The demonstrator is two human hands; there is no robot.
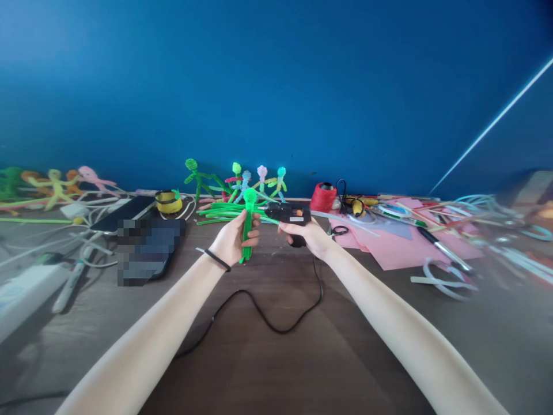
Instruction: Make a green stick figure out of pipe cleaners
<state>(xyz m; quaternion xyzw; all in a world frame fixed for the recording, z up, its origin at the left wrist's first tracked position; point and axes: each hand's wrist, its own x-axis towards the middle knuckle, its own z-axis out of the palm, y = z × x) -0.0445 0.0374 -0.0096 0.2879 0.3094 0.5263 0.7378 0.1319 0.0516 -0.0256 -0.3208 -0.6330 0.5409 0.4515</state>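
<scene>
My left hand point(235, 237) is closed around a green pipe-cleaner figure point(249, 199), held upright with its round coiled head on top and its straight stems hanging below the fingers. In my right hand point(311, 236) is a black hot glue gun point(290, 214), gripped by its handle. Its nozzle points left at the figure, with a small gap between them. A clear glue stick point(341, 221) sticks out from the back of the gun. Behind both hands lies a bundle of loose green pipe cleaners point(216, 212).
Several finished pipe-cleaner figures point(262, 176) lean on the blue wall. To the left are phones point(151, 248), a yellow coil point(168, 202) and cables. A red thread spool point(323, 197), scissors point(339, 230) and pink paper point(389, 248) lie right. The gun's black cord point(276, 329) loops across the table.
</scene>
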